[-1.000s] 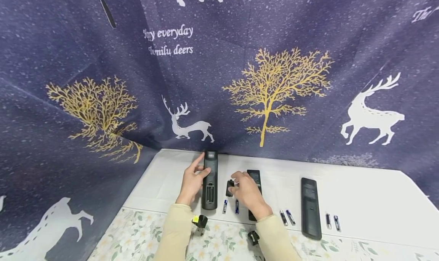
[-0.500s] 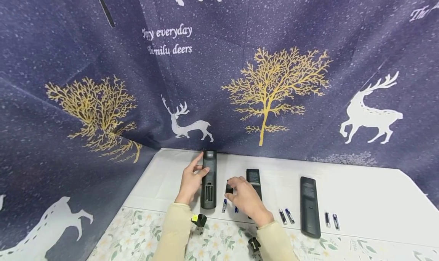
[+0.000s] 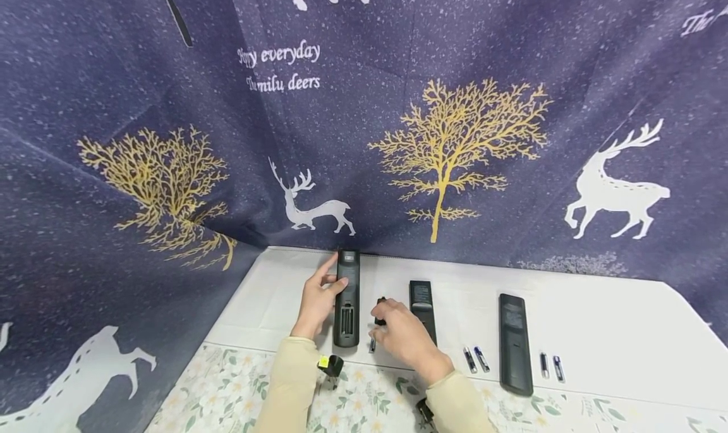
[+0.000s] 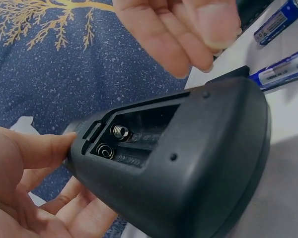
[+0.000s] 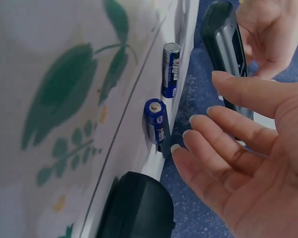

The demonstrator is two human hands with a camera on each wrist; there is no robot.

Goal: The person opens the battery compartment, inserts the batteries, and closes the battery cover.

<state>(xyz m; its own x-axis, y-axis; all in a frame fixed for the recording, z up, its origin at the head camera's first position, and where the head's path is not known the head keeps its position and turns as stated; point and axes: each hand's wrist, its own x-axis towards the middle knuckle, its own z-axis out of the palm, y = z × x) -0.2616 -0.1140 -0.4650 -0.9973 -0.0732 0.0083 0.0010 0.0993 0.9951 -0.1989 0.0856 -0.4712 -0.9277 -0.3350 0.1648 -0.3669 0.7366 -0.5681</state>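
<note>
A long black remote (image 3: pixel 348 278) lies back side up towards the left of the desk (image 3: pixel 603 319), its length pointing away from the person. Its battery compartment (image 4: pixel 134 136) is uncovered near the closer end; the left wrist view shows coiled metal springs inside and bare slots. The casing is smooth, dark and rounded at that end. Just to its right lie a small black piece (image 4: pixel 230 75) and two blue-and-silver batteries (image 4: pixel 280 69).

The left hand (image 3: pixel 315 303) has its grip around the remote from the left side, thumb across the back and fingers along the edge. The right hand (image 3: pixel 400 332) hovers to the right, its grip loose and holding nothing, thumb apart from the gently bent fingers. Its fingertips are over the small black piece; whether they touch it is hard to tell from the head view. Both arms wear cream sleeves (image 3: pixel 290 376).

A second black remote (image 3: pixel 421 300) lies partly behind the right hand. Further right are a pair of batteries (image 3: pixel 481 359), a third remote (image 3: pixel 514 344) and another pair of batteries (image 3: pixel 558 368).

The desk is white, with a floral cover (image 3: pixel 364 401) along the near edge. Behind hangs a dark blue cloth (image 3: pixel 364 136) printed with golden trees and white deer.
</note>
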